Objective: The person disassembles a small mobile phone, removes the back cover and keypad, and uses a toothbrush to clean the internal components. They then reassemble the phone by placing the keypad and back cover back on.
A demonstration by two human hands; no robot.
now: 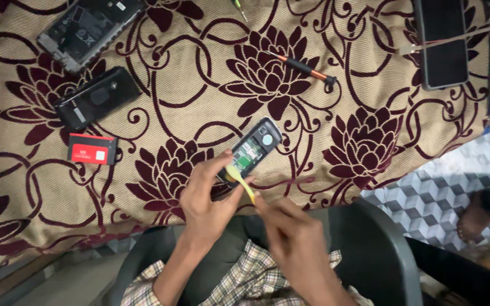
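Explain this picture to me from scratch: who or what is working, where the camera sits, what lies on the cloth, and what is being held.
No machine here: a person works with two bare hands. The one picture comes from a camera worn on their head, looking down.

The left hand holds a small opened phone with its back off, so the insides show. The right hand pinches a thin yellow tool against the phone's lower end.

Underneath is a beige cloth with dark red flowers. On it lie a red battery, a black back cover, another opened phone, an orange-handled screwdriver and a dark smartphone with a cable across it.
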